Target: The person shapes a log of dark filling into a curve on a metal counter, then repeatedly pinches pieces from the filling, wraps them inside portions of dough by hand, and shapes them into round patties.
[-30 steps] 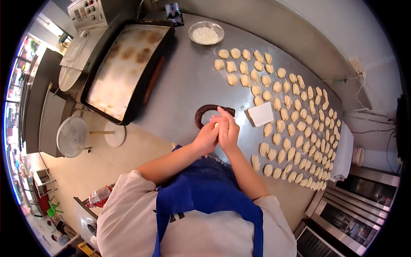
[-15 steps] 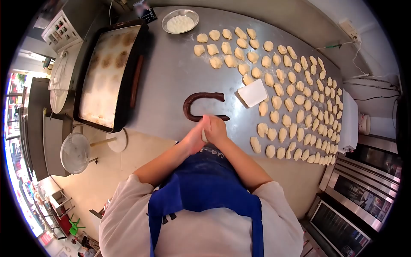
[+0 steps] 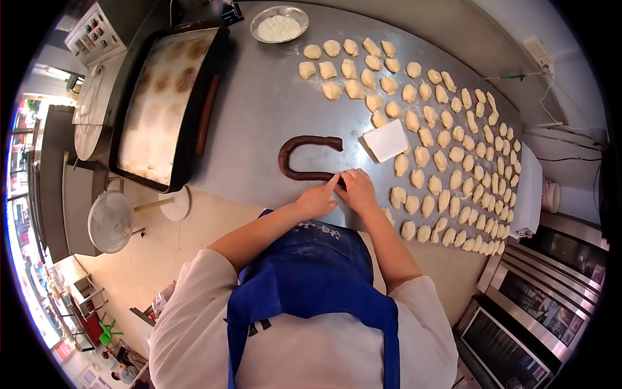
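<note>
table, brown roll, illegible apron lettering

Smooth metal table (powdery in places); glossy dark roll; matt cloth apron.

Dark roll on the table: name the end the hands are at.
The lower end, on the apron side: the left hand and right hand are both at it, while the upper end, nearer the white slab, lies clear of them.
</note>
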